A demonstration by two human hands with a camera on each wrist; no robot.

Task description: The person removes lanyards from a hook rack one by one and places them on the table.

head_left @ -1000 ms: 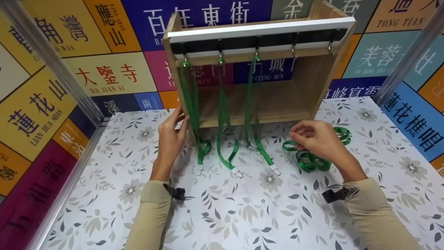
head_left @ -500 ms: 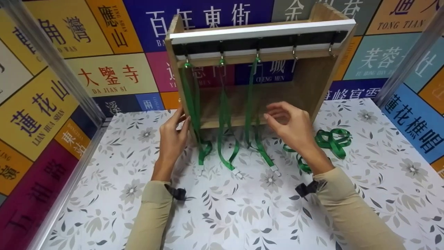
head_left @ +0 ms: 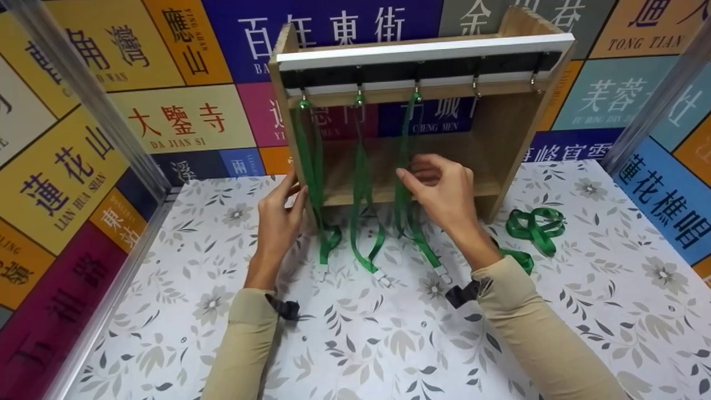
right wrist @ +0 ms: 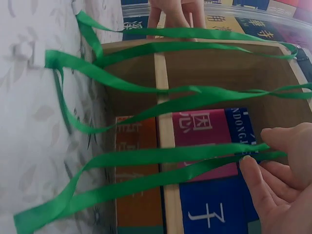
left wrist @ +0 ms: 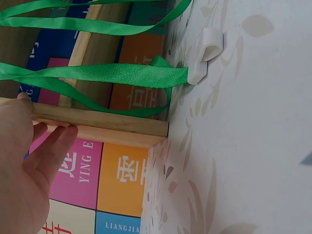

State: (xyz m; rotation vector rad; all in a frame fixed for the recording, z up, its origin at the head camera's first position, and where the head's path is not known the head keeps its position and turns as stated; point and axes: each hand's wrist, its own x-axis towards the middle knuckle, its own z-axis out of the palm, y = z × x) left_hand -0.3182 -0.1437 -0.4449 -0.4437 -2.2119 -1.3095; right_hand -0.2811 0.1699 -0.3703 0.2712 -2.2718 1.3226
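Observation:
A wooden rack point(head_left: 486, 158) with a hook strip along its front top stands on the table. From its hooks hang three green lanyards point(head_left: 361, 178), their white plastic ends lying on the cloth. My left hand point(head_left: 278, 219) grips the rack's left side board point(left wrist: 107, 119), thumb at the front edge and fingers along the outer face. My right hand point(head_left: 447, 189) is at the third lanyard point(right wrist: 136, 158), about halfway up. Its two strands run between the thumb and forefinger, which stand apart. The curled fingers beside them hold nothing visible.
Two more hooks point(head_left: 476, 86) at the rack's right bear no lanyard. A coiled green lanyard point(head_left: 536, 230) lies on the floral tablecloth point(head_left: 377, 339) at right, with another green strap point(head_left: 519, 259) partly behind the right forearm. A colourful panel with lettering point(head_left: 189, 119) closes off the back.
My right hand has moved left and up, from above the loose lanyards at right to the third hanging lanyard. My left hand stays on the rack's side.

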